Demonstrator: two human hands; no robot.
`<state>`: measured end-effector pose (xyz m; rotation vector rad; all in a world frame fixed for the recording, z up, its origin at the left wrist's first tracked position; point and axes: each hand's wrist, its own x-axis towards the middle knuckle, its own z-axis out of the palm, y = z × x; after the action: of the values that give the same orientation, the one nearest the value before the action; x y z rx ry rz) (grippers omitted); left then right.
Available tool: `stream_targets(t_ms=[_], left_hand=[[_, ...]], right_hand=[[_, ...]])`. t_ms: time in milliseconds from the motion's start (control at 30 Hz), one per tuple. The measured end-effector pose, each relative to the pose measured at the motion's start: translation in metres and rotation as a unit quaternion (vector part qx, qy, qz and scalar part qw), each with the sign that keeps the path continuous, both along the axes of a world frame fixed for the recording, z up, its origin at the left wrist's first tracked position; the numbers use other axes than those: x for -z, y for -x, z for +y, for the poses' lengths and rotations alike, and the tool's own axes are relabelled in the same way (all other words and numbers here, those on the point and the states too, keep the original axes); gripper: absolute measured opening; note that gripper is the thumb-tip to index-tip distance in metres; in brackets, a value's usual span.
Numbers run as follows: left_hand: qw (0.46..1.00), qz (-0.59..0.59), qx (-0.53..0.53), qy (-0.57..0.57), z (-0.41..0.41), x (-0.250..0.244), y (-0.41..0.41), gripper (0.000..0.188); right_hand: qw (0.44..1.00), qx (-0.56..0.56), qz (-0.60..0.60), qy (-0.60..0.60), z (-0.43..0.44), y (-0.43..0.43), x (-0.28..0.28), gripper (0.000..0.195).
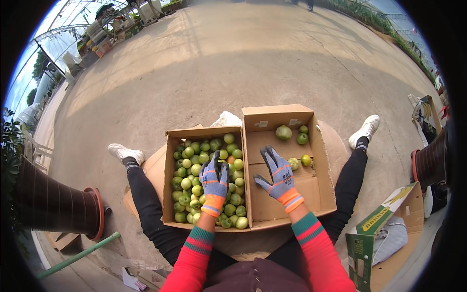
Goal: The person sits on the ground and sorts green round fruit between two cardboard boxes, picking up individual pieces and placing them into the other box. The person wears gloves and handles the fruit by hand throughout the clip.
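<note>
Two open cardboard boxes stand side by side between my outstretched legs. The left cardboard box [167, 175] is full of green tomatoes [186, 183], with one orange tomato [231, 159] among them. My left hand [214, 179], in a grey and orange work glove, rests over these tomatoes; its fingertips are among them, and whether it grips one cannot be told. The right cardboard box [324, 164] holds several tomatoes, among them a large green tomato [283, 132] and a yellow-green tomato [305, 160]. My right hand [279, 175], gloved alike, is over this box with fingers apart and nothing in it.
Flattened cardboard [332, 137] lies under the boxes. To the right stands a green printed carton [359, 244] with grey cloth [390, 239] in it. A large dark pot [60, 199] and a green pole [80, 256] are at the left. Concrete floor [233, 80] stretches ahead.
</note>
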<state>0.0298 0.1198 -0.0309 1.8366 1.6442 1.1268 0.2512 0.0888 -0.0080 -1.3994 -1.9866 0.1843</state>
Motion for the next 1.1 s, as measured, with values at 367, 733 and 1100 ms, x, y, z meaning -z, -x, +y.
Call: stream_targets(t_ms=[367,733,1100], left_hand=[[0.968,0.206,-0.081,-0.118,0.008,-0.015,-0.006,0.049],[0.981,0.155,-0.073,-0.096,0.020,0.010,0.017,0.050],[0.983,0.095,0.118,-0.103,-0.017,-0.032,-0.027,0.058]], right_hand=[[0.994,0.101,0.021,-0.036,0.001,-0.005,0.006,0.069],[0.996,0.076,-0.036,-0.034,0.006,-0.005,0.012,0.071],[0.998,-0.035,-0.037,-0.046,-0.002,0.008,-0.004,0.054]])
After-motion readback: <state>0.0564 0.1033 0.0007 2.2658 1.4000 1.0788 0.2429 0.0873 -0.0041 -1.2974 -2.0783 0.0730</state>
